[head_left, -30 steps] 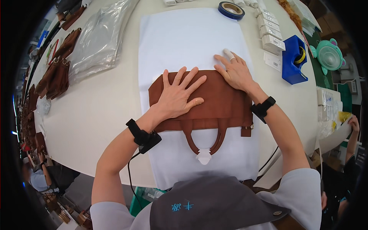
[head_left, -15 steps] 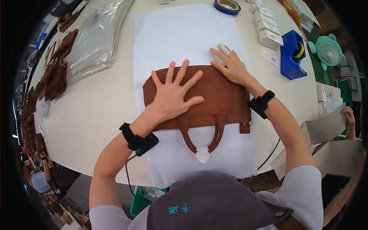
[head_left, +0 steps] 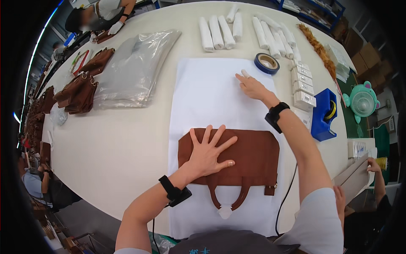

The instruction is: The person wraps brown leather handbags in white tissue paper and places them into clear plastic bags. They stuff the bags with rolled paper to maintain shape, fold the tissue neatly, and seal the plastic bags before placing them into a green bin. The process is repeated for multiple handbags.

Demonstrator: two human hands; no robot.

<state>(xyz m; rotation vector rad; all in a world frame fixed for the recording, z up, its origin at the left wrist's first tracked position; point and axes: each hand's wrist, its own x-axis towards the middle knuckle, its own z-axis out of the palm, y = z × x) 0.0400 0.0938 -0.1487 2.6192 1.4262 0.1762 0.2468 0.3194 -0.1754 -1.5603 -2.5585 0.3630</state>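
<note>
A brown handbag (head_left: pixel 258 156) lies flat on a large white sheet (head_left: pixel 203 93), its two handles pointing toward me. White wrapping (head_left: pixel 225 211) joins the handles at their near end. My left hand (head_left: pixel 205 156) rests on the left half of the bag, palm down with fingers spread wide. Beyond the bag, my right hand (head_left: pixel 255 88) is over the far right part of the sheet, holding nothing visible. Its fingers stretch forward, and one wears a white finger cover. A roll of blue tape (head_left: pixel 267 63) lies just past that hand.
Clear plastic bags (head_left: pixel 131 72) and brown bags (head_left: pixel 78 93) lie to the left. White rolls (head_left: pixel 218 31) line the far side. Small white boxes (head_left: pixel 302 84) and a blue tape dispenser (head_left: pixel 325 114) stand right, near a green fan (head_left: pixel 362 99). Other people work at both sides.
My right hand has left the bag and reached forward over the sheet. My left hand stays spread on the bag. The view has tilted up, showing more of the far table.
</note>
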